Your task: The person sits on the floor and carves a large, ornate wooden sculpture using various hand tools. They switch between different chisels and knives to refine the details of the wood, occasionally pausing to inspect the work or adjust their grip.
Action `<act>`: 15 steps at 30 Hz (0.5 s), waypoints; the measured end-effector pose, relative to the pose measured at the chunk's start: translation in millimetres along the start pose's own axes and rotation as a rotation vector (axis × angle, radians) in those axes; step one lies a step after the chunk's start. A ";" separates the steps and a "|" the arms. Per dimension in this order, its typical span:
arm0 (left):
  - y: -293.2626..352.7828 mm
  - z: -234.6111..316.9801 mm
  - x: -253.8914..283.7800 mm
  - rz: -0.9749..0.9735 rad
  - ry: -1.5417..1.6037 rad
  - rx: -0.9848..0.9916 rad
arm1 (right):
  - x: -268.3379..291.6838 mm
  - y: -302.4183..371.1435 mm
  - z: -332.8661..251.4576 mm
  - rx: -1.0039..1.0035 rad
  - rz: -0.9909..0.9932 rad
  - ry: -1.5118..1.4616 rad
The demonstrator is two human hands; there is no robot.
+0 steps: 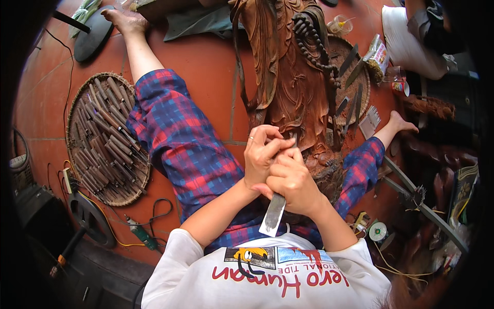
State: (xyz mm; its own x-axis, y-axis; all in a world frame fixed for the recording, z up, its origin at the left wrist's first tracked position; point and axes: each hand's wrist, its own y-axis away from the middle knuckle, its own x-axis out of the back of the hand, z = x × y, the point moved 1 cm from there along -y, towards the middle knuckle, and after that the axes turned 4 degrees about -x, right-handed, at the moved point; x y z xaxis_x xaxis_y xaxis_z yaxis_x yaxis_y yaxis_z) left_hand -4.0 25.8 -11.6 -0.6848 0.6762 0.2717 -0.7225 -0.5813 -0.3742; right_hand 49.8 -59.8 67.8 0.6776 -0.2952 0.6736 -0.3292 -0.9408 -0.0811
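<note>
A long, flat grey file (274,211) runs through both fists, its broad pale end pointing back at my shirt. My left hand (261,157), with a ring on one finger, is closed round its upper part. Just below and to the right, my right hand (292,181) is wrapped over it, touching the left. Beyond my fingers stands a brown carved wooden statue (301,98) with draped robes and a string of beads. The far end of the file is close to the statue's lower folds; whether they touch is hidden behind my fingers.
At left, a round woven tray (72,121) holds many wooden-handled carving tools. Another tray (364,85) with flat files lies right of the statue. My outstretched legs flank the work. A green rotary tool (141,233) with cables lies lower left; a spool (378,232) sits at right.
</note>
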 end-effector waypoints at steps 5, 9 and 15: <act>-13.9 3.5 3.2 -0.003 0.098 0.128 | 14.1 -15.1 2.1 0.024 0.015 0.024; -2.1 3.4 -3.7 0.020 -0.028 -0.001 | 7.7 3.3 5.1 0.013 -0.034 -0.031; -16.2 8.4 0.5 0.021 0.098 0.218 | 18.0 -13.4 7.5 0.050 0.002 -0.016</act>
State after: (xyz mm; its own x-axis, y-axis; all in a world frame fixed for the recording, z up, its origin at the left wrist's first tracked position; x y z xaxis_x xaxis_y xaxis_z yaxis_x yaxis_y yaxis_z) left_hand 6.5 31.7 2.1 -0.6953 0.6972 0.1747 -0.7187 -0.6727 -0.1760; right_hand 71.4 -53.8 75.5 0.6879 -0.2991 0.6613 -0.2971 -0.9473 -0.1195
